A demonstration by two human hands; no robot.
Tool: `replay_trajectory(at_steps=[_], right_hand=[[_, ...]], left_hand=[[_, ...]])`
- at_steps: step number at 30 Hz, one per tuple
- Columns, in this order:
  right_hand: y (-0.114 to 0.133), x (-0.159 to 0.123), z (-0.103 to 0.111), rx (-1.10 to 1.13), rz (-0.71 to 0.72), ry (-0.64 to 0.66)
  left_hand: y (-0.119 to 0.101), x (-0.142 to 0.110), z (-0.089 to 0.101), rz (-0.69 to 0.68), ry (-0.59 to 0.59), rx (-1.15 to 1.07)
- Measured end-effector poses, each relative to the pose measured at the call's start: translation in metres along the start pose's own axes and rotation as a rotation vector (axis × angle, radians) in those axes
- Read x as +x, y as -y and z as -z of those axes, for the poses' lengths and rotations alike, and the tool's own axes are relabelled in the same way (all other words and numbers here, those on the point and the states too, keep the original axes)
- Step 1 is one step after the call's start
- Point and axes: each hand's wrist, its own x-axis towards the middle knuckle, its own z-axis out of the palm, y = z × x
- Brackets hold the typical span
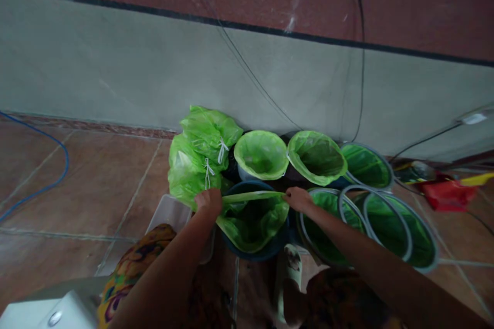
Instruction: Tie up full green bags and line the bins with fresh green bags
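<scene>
My left hand [208, 201] and my right hand [299, 199] pinch opposite ends of the stretched rim of a bright green plastic bag [252, 196]. The bag's lower part [252, 226] hangs loosely inside a dark blue round bin [250, 256]. Beside my left hand lie tied, bulging green bags [203, 151] with white drawstrings. Behind the bin stand two more bins lined with green bags [261, 155] [316, 158]. Several grey-rimmed round bins with green interiors [386, 221] crowd in to the right, below my right forearm.
A white plastic tub [170, 213] sits near my left arm. A grey wall [193, 61] rises behind the bins, crossed by dark cables [247, 56]. A blue cable [50, 175] lies on the brown tile floor [77, 190]. A red bag [447, 194] lies at the right.
</scene>
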Motion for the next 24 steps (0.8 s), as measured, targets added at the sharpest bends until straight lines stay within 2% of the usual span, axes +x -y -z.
replay_trajectory(at_steps=[2, 4, 6, 8, 10, 14, 17, 21, 24], right_hand=[[0.003, -0.003, -0.002, 0.001, -0.016, -0.039], [0.007, -0.003, -0.002, 0.010, -0.017, -0.067], [0.011, 0.000, -0.002, 0.029, 0.019, -0.070], [0.016, 0.003, -0.002, 0.049, 0.085, -0.053], [0.024, 0.003, -0.003, 0.064, 0.123, -0.038], [0.037, 0.001, -0.004, 0.015, 0.070, -0.069], [0.039, 0.004, -0.005, 0.027, 0.049, -0.091], [0.037, 0.018, -0.009, 0.216, -0.010, -0.154], [0.034, 0.029, -0.015, 0.336, -0.051, -0.162]], left_hand=[[-0.013, -0.004, 0.001, -0.077, -0.064, 0.035], [-0.027, -0.006, -0.001, -0.216, -0.108, 0.042], [-0.040, -0.005, -0.007, -0.325, -0.115, 0.023], [-0.048, 0.000, -0.014, -0.365, -0.113, 0.005], [-0.054, 0.007, -0.020, -0.354, -0.084, 0.006], [-0.058, 0.019, -0.024, -0.311, -0.028, 0.032], [-0.058, 0.024, -0.022, -0.290, -0.069, 0.025], [-0.058, 0.033, -0.025, -0.251, -0.146, -0.017], [-0.058, 0.044, -0.029, -0.166, -0.191, -0.122]])
